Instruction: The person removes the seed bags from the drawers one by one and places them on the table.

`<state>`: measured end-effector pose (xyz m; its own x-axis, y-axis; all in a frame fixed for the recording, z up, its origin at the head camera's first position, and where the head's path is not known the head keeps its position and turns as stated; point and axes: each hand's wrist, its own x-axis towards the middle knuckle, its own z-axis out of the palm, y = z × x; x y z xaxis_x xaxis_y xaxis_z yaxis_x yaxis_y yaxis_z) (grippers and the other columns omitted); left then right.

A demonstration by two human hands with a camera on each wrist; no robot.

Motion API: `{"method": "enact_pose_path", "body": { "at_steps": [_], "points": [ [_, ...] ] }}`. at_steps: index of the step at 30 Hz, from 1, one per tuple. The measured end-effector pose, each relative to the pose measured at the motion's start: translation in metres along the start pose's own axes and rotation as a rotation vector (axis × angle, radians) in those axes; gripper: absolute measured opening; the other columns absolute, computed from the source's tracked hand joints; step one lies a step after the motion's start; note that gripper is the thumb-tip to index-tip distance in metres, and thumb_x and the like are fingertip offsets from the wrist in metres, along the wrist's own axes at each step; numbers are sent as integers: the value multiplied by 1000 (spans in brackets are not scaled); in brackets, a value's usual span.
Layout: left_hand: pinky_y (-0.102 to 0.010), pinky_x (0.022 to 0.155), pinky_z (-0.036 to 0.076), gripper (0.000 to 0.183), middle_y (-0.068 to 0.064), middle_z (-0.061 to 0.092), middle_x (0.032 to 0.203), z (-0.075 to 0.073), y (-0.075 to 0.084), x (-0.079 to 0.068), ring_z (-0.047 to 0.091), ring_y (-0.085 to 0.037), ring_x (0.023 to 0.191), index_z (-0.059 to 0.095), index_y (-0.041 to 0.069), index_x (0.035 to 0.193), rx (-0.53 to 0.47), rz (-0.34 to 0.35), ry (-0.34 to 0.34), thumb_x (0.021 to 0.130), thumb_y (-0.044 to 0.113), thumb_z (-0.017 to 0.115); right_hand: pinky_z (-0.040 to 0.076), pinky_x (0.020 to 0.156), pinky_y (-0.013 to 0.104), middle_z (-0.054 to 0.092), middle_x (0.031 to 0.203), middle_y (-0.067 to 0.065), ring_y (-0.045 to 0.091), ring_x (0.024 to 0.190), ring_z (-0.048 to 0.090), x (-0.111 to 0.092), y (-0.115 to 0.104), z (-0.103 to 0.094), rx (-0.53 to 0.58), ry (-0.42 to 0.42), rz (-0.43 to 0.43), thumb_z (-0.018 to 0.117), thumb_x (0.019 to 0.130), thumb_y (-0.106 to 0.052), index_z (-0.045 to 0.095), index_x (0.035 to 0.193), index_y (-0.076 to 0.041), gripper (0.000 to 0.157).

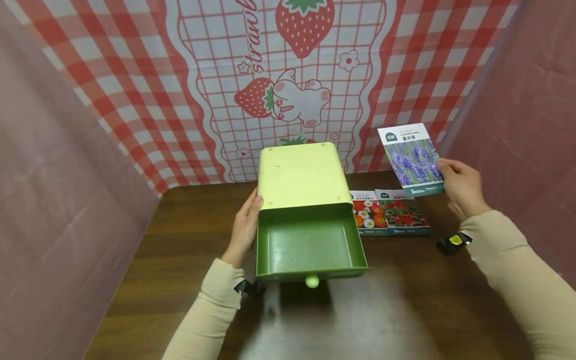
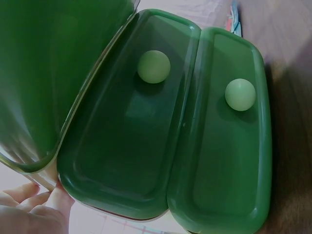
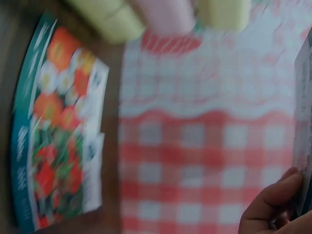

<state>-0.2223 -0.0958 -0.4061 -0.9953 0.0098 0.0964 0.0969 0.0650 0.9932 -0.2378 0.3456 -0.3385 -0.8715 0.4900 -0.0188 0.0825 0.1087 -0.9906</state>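
Observation:
A small drawer cabinet (image 1: pixel 302 175) with a pale yellow-green top stands on the table. Its top green drawer (image 1: pixel 310 247) is pulled out, showing a bare inside and a round knob. My left hand (image 1: pixel 244 227) rests against the cabinet's left side, near the top drawer's opening. In the left wrist view, its fingertips touch the cabinet's edge; two closed drawers (image 2: pixel 131 126) sit below the pulled-out one. Up on the right, my right hand (image 1: pixel 463 187) pinches a lavender seed packet (image 1: pixel 414 162) by its right edge, above the table.
Two more seed packets lie right of the cabinet: one with orange and white flowers (image 1: pixel 370 212), one with red flowers (image 1: pixel 403 212). A strawberry-print checked cloth (image 1: pixel 216 105) hangs behind. Pink curtains (image 1: pixel 58 175) close in both sides of the brown table (image 1: pixel 180 250).

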Motion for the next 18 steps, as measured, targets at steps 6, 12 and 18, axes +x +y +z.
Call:
{"method": "enact_pose_path", "body": {
  "at_steps": [6, 12, 18],
  "points": [
    [-44, 124, 20, 58, 0, 31, 160, 1, 1, -1, 24, -23, 150, 33, 20, 154, 7, -1, -7, 103, 47, 43, 40, 62, 6, 53, 83, -22, -5, 79, 47, 29, 38, -16, -8, 150, 74, 52, 100, -29, 57, 138, -13, 42],
    [-43, 124, 20, 59, 2, 31, 160, 1, 1, -1, 24, -21, 150, 33, 20, 154, 10, -5, -12, 103, 47, 42, 36, 59, 6, 50, 79, -22, -5, 77, 43, 49, 78, -34, 18, 306, 113, 51, 100, -22, 59, 137, -10, 39],
    [-43, 124, 19, 57, 1, 31, 160, 0, 1, -1, 23, -21, 150, 33, 19, 154, 0, 8, -13, 104, 45, 42, 35, 64, 10, 41, 67, -31, -11, 67, 39, 51, 106, -54, -298, 320, 79, 46, 100, -28, 58, 137, -7, 44]
  ]
}}
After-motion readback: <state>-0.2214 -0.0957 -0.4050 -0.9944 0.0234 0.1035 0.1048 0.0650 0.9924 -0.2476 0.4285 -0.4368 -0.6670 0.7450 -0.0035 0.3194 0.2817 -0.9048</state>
